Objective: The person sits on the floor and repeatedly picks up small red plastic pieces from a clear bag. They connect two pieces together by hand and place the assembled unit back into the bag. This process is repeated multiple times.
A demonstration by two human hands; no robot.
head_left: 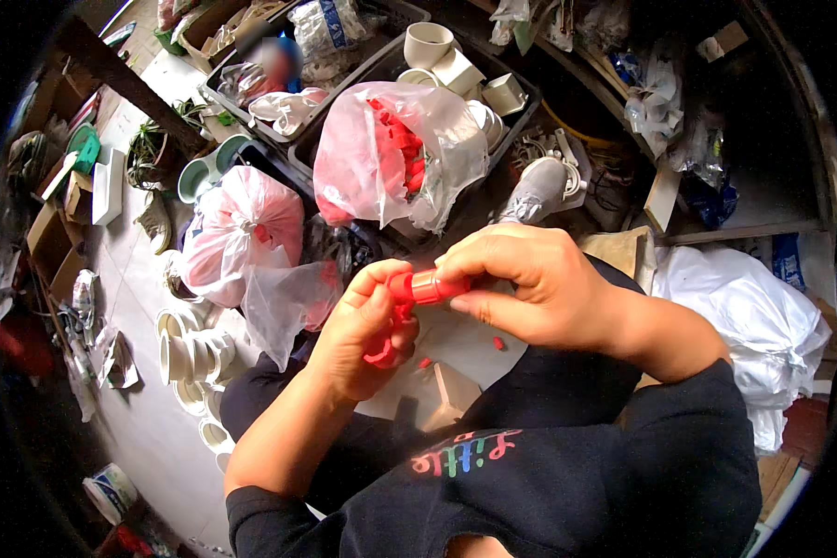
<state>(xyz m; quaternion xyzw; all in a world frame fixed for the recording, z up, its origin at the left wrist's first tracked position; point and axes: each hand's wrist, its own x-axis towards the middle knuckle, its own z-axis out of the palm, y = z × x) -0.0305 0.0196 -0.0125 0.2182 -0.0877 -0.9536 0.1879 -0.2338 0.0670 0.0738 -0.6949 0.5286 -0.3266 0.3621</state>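
Note:
In front of my chest both hands are closed on one red plastic fitting (427,287), a short cylinder with a ribbed collar. My left hand (352,346) grips its left end between thumb and fingers. More red plastic pieces (381,353), partly curved, sit in the same palm, half hidden by the fingers. From the other side, my right hand (539,282) pinches the fitting's right end, which its fingers partly cover. Below the hands, a small red piece (499,343) and another small red piece (426,363) lie on a pale surface between my legs.
Ahead, an open clear bag (339,153) with red pieces rests on a dark crate (527,113) of white pipe fittings. A tied bag (242,228) stands to the left, above stacked white fittings (193,357) on the floor. On the right lies a white sack (739,312) beside shelving.

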